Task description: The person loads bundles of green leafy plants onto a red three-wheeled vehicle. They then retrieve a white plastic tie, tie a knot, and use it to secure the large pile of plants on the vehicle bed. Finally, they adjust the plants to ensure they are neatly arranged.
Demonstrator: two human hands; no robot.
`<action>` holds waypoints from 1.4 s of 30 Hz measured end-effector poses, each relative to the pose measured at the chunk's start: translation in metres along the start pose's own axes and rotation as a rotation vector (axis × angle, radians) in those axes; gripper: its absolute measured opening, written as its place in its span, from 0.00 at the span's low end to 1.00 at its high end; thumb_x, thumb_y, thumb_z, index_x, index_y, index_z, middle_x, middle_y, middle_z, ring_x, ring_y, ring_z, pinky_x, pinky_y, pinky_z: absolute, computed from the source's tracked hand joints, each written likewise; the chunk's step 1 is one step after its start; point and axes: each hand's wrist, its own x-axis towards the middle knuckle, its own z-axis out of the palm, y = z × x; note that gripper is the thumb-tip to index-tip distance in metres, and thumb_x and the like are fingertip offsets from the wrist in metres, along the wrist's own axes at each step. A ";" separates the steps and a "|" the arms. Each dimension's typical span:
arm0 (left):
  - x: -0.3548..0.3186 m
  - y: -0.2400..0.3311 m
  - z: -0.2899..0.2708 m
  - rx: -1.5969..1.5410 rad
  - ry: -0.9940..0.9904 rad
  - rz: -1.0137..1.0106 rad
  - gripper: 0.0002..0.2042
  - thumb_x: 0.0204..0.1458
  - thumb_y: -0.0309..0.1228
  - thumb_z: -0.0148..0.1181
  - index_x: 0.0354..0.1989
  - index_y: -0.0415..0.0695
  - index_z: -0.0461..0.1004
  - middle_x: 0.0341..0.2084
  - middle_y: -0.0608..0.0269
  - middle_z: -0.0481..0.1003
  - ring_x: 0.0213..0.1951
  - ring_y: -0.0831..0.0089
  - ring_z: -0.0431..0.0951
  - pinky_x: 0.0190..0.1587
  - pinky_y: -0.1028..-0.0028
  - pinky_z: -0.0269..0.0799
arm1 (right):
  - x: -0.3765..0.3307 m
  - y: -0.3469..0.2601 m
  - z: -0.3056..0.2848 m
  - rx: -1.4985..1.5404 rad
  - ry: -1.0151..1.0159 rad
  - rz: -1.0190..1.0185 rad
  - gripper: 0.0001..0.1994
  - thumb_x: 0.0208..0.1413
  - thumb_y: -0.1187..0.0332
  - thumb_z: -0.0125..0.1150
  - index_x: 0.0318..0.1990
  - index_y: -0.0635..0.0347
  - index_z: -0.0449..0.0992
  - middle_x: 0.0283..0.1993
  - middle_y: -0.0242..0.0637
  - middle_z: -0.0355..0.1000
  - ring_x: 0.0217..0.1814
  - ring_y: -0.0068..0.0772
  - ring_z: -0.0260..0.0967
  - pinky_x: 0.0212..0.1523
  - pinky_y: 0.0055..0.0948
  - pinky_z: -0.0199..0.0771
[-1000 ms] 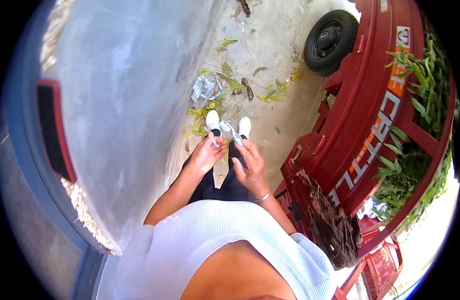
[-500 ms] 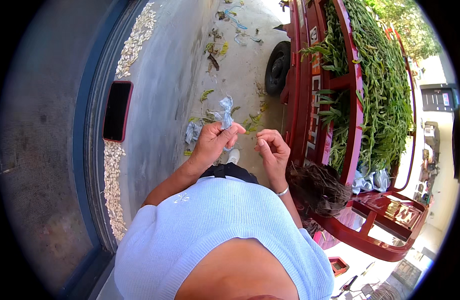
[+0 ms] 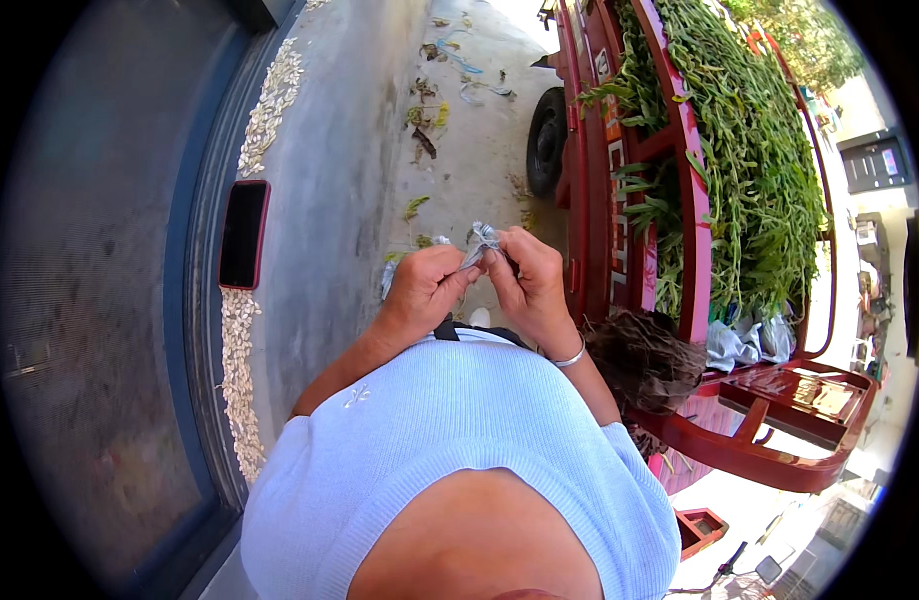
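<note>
In front of my waist, both hands meet at a crumpled, pale blue-grey bundle of thin strip or string (image 3: 482,238). My left hand (image 3: 422,290) is closed, its thumb and curled fingers pinching the lower left side of the bundle. On the other side my right hand (image 3: 530,283), with a bracelet at the wrist, pinches the bundle between thumb and bent fingers. The bundle's loose top sticks up between the two hands. Whether it is plastic or cloth I cannot make out. Part of it is hidden by my fingers.
At left, a dark phone with a red edge (image 3: 244,235) lies on a ledge among pale seeds (image 3: 271,105). A red cargo vehicle (image 3: 590,215) on the right carries leafy green stalks (image 3: 750,160). A brown fibrous bundle (image 3: 645,360) is near my right arm. Leaf scraps (image 3: 426,145) litter the ground.
My right hand has come left and up to join the left hand and now grips the bundle too. The blue-grey bundle looks shorter and more bunched between the hands.
</note>
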 end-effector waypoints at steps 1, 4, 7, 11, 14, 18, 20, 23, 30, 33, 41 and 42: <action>-0.002 0.000 -0.001 -0.007 0.020 -0.015 0.11 0.50 0.28 0.58 0.20 0.36 0.67 0.14 0.58 0.62 0.17 0.70 0.60 0.22 0.71 0.57 | -0.001 0.001 -0.001 0.043 -0.011 0.022 0.03 0.48 0.78 0.57 0.28 0.66 0.69 0.21 0.40 0.63 0.19 0.35 0.62 0.21 0.28 0.61; -0.006 0.010 -0.005 -0.237 0.043 -0.158 0.10 0.51 0.29 0.58 0.22 0.37 0.71 0.14 0.66 0.63 0.18 0.79 0.60 0.21 0.76 0.56 | -0.006 0.008 -0.002 0.138 -0.037 0.152 0.02 0.50 0.79 0.54 0.27 0.67 0.69 0.21 0.41 0.64 0.20 0.36 0.63 0.22 0.28 0.61; -0.010 0.017 -0.007 -0.398 0.073 -0.297 0.09 0.53 0.29 0.58 0.24 0.38 0.74 0.14 0.73 0.64 0.20 0.86 0.59 0.22 0.81 0.54 | -0.007 0.001 -0.003 0.058 -0.024 0.068 0.02 0.49 0.79 0.53 0.27 0.66 0.69 0.21 0.41 0.65 0.21 0.37 0.64 0.22 0.29 0.61; -0.016 0.022 -0.001 -0.356 0.099 -0.176 0.10 0.53 0.30 0.58 0.22 0.38 0.73 0.13 0.75 0.64 0.19 0.87 0.59 0.21 0.82 0.53 | -0.013 0.004 -0.002 -0.068 0.112 -0.066 0.02 0.45 0.80 0.54 0.26 0.65 0.69 0.19 0.40 0.63 0.19 0.36 0.62 0.20 0.29 0.60; -0.022 0.023 0.006 -0.404 0.085 -0.134 0.10 0.53 0.30 0.58 0.21 0.38 0.73 0.13 0.75 0.63 0.18 0.87 0.58 0.20 0.82 0.53 | -0.017 0.003 -0.004 -0.130 0.203 -0.104 0.03 0.43 0.81 0.55 0.25 0.64 0.69 0.18 0.39 0.61 0.17 0.36 0.60 0.19 0.29 0.59; -0.036 0.020 0.014 -0.590 0.050 -0.163 0.10 0.53 0.29 0.58 0.21 0.39 0.73 0.13 0.76 0.62 0.18 0.87 0.57 0.20 0.81 0.51 | -0.027 0.004 -0.006 -0.080 0.224 -0.112 0.03 0.43 0.81 0.55 0.24 0.64 0.68 0.18 0.38 0.60 0.16 0.33 0.58 0.18 0.28 0.58; -0.038 0.019 0.016 -0.626 0.043 -0.212 0.10 0.53 0.29 0.58 0.22 0.39 0.73 0.13 0.76 0.61 0.18 0.87 0.56 0.19 0.81 0.51 | -0.030 0.007 -0.011 -0.007 0.193 -0.089 0.03 0.44 0.80 0.55 0.23 0.64 0.68 0.17 0.37 0.60 0.16 0.30 0.58 0.18 0.26 0.57; -0.040 0.023 0.019 -0.639 0.058 -0.327 0.07 0.52 0.30 0.59 0.26 0.39 0.74 0.14 0.77 0.62 0.18 0.88 0.57 0.20 0.81 0.51 | -0.038 0.014 -0.019 0.125 0.113 -0.005 0.04 0.46 0.79 0.54 0.22 0.65 0.69 0.17 0.35 0.60 0.17 0.25 0.57 0.19 0.24 0.56; -0.038 0.037 0.026 -0.646 0.180 -0.260 0.08 0.48 0.27 0.62 0.36 0.39 0.74 0.26 0.72 0.72 0.29 0.86 0.68 0.32 0.85 0.64 | -0.049 0.010 -0.009 0.266 0.057 0.110 0.06 0.50 0.77 0.52 0.22 0.65 0.69 0.17 0.31 0.62 0.18 0.18 0.55 0.20 0.21 0.55; -0.041 0.035 0.028 -0.554 0.245 -0.231 0.08 0.47 0.25 0.62 0.36 0.39 0.74 0.26 0.73 0.71 0.26 0.88 0.65 0.28 0.85 0.61 | -0.050 0.006 -0.006 0.320 0.019 0.121 0.06 0.48 0.77 0.53 0.22 0.65 0.69 0.17 0.32 0.62 0.17 0.19 0.56 0.19 0.22 0.56; -0.048 0.031 0.024 -0.407 0.300 -0.247 0.04 0.47 0.23 0.62 0.30 0.38 0.75 0.24 0.72 0.72 0.27 0.88 0.67 0.29 0.84 0.62 | -0.053 0.001 0.003 0.433 -0.024 0.248 0.04 0.47 0.77 0.58 0.28 0.66 0.70 0.20 0.25 0.64 0.21 0.10 0.56 0.20 0.16 0.55; -0.048 0.029 0.025 -0.372 0.306 -0.196 0.03 0.47 0.23 0.61 0.30 0.38 0.75 0.24 0.72 0.72 0.27 0.88 0.66 0.29 0.84 0.62 | -0.054 0.002 0.003 0.429 -0.043 0.243 0.04 0.47 0.77 0.59 0.29 0.67 0.70 0.20 0.24 0.64 0.22 0.10 0.56 0.20 0.14 0.55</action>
